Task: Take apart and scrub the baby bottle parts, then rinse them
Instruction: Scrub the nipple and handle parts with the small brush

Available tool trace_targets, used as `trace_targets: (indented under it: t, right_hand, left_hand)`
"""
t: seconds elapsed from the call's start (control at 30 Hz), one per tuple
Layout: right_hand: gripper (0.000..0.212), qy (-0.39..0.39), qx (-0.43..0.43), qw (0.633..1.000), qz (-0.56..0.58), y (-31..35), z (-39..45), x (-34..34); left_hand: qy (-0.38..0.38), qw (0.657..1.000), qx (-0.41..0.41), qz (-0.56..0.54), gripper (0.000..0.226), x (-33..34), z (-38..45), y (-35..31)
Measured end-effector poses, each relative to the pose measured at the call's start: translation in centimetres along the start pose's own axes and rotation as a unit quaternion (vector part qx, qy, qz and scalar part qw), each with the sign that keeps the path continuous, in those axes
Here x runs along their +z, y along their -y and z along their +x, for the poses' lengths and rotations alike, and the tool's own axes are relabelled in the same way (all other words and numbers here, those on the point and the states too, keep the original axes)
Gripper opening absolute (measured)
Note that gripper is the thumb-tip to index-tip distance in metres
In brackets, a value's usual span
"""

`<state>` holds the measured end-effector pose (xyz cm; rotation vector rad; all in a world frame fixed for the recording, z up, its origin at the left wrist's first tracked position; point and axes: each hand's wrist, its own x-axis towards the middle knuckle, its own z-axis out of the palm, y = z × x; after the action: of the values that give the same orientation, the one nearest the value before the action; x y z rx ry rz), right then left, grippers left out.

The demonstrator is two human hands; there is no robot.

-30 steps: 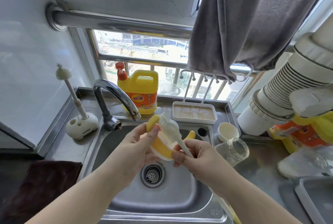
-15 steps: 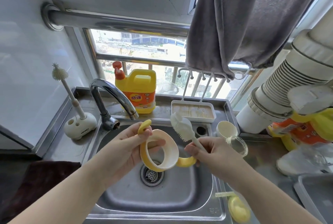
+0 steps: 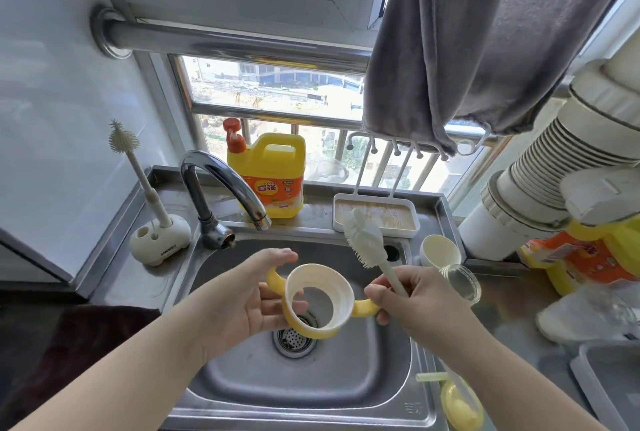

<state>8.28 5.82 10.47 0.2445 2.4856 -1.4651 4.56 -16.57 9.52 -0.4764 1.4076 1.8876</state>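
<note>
Handled collar [image 3: 320, 306] between both hands

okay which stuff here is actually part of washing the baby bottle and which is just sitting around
In use: handled collar ring held by left hand; bottle brush in right hand; glass bottle; cap; sink.
Lying about: detergent jug, grey towel, spare brush.

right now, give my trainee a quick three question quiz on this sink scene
1. True or false: the white bristled bottle brush is inside the yellow handled bottle collar ring.
2. Which hand grips the brush? A) left hand B) right hand
3. Fill in: the yellow detergent jug stands behind the steel ____.

Key: 1 false, the brush is raised above and to the right of the ring; 2 B; 3 faucet.
</note>
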Motion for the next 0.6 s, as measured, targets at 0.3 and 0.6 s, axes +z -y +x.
trace_targets:
  t: [0.3, 0.6]
  right_hand:
    - [0.013, 0.020, 0.008, 1.000, -0.013, -0.7, 0.4, 0.1]
    - [0.027, 0.054, -0.147, 0.897, -0.414, 0.4, 1.0, -0.1]
  left_hand:
    - [0.015, 0.999, -0.030, -0.014, 0.067, -0.4, 0.0, 0.3]
    - [-0.018, 0.987, 0.108, 0.121, 0.055, 0.7, 0.5, 0.8]
